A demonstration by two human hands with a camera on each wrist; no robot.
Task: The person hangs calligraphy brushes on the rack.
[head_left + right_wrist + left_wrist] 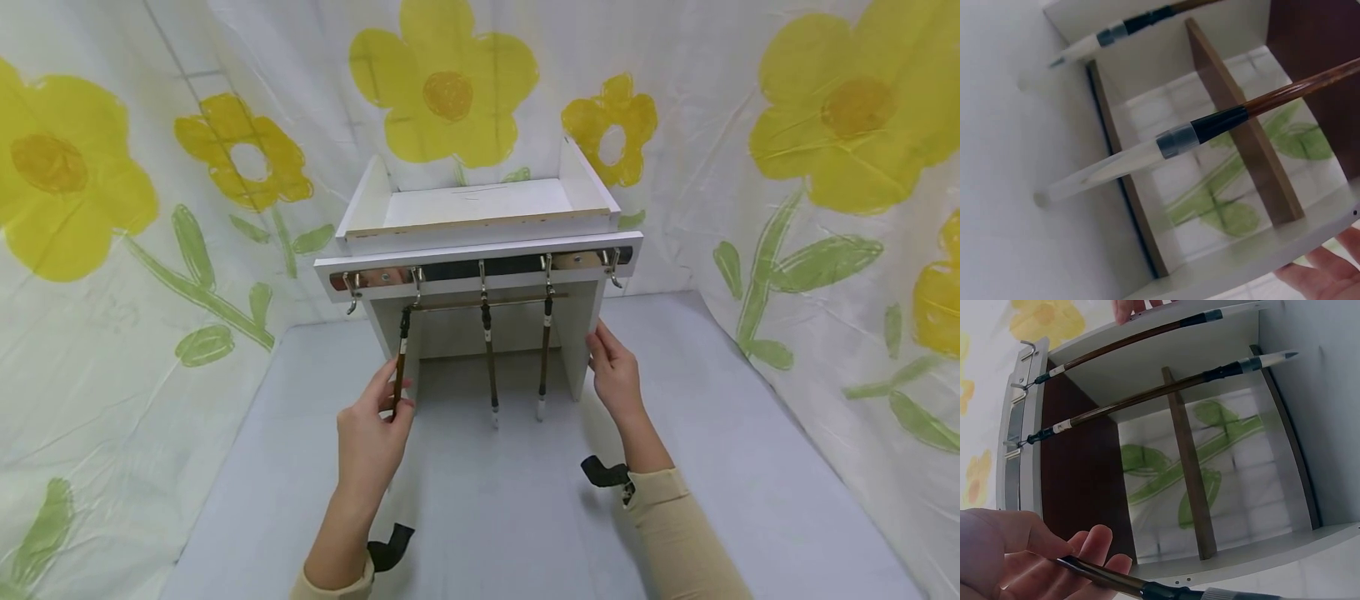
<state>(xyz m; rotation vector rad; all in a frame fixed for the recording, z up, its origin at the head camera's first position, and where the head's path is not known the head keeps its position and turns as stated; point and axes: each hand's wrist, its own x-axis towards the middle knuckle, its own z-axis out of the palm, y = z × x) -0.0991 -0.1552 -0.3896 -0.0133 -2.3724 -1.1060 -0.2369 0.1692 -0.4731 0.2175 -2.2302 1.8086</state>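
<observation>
Several hooks line the metal rail on the front of a white shelf. My left hand pinches the brown handle of a calligraphy brush under the second hook from the left. In the left wrist view, thumb and fingers lie around this brush, whose tip runs out of frame. Two more calligraphy brushes hang from the middle hook and the one right of it, white tips down in clear caps. My right hand rests its fingers against the shelf's right side panel.
A brown bar crosses the shelf's inside, below a dark red panel. The shelf stands on a pale table. Behind it hangs a white curtain with yellow flowers. Black straps stick out near both wrists.
</observation>
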